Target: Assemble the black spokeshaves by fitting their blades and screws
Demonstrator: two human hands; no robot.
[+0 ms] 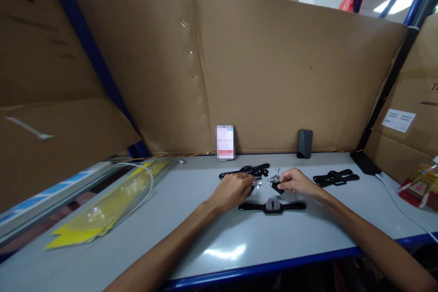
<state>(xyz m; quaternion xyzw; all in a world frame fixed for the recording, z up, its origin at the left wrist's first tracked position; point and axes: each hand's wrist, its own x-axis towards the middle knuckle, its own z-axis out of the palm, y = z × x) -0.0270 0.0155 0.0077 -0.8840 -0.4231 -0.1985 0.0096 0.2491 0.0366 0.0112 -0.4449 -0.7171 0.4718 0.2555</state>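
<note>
A black spokeshave (273, 206) with a grey blade at its middle lies crosswise on the table, nearest to me. My right hand (296, 182) pinches a small black plate (278, 188) just behind it. My left hand (236, 188) is closed low over the table, fingertips down by some small silver thumbscrews (257, 185); what it holds, if anything, is hidden. Beyond my left hand lie black spokeshave bodies (244, 171), partly covered by it. Between the hands are a grey blade (274, 178) and more loose silver screws.
At the right lie more black spokeshave bodies (335, 177). Two phones, one lit (225, 143) and one dark (304, 143), lean on the cardboard wall (273, 77). Yellow packaging (99, 214) lies left. A white cable (398, 200) and a red-filled bottle (417, 189) stand right.
</note>
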